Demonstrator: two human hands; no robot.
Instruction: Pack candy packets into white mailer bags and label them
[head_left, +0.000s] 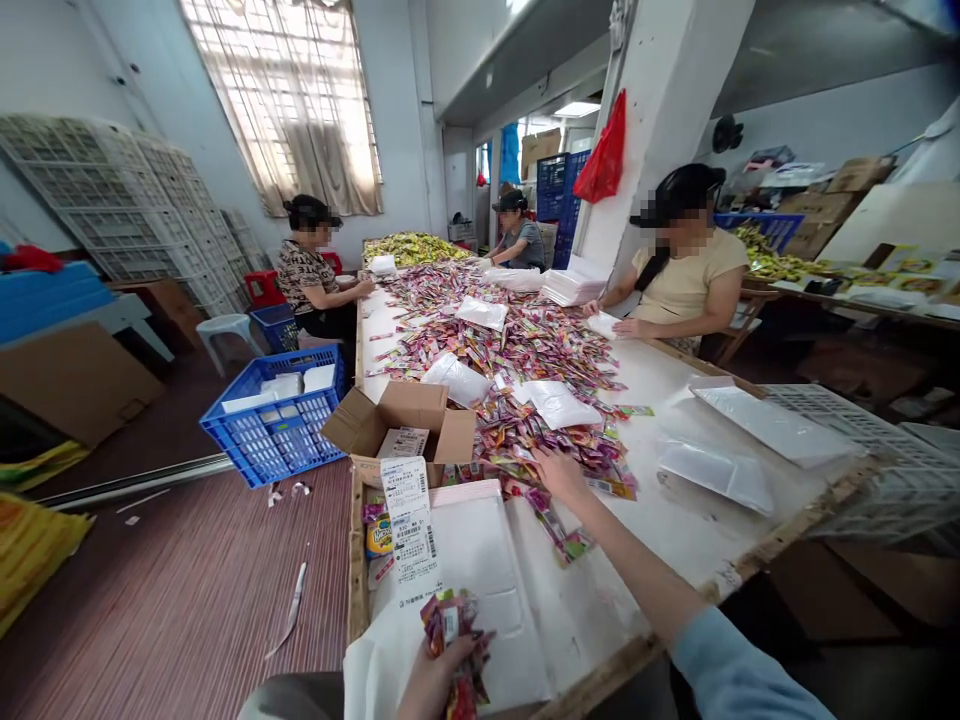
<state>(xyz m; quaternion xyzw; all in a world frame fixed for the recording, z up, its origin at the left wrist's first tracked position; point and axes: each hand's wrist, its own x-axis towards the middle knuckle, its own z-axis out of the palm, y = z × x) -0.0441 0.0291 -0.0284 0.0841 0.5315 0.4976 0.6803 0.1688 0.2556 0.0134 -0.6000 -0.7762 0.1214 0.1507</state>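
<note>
My left hand [435, 680] is closed around a bunch of small colourful sachets [454, 625] near the table's front edge, above a stack of white padded envelopes [480, 560]. My right hand [559, 470] reaches forward, fingers down on the near edge of a large heap of loose sachets [517, 340] that covers the long white table [675, 520]. I cannot tell whether its fingers grip anything. A strip of printed labels [409, 520] lies to the left of the envelopes.
An open cardboard box [405, 420] stands at the table's left edge, and a blue crate [274, 415] sits on the floor beside it. White bags [765, 425] lie on the right. Three people sit further along the table. Stacked grey trays line the left wall.
</note>
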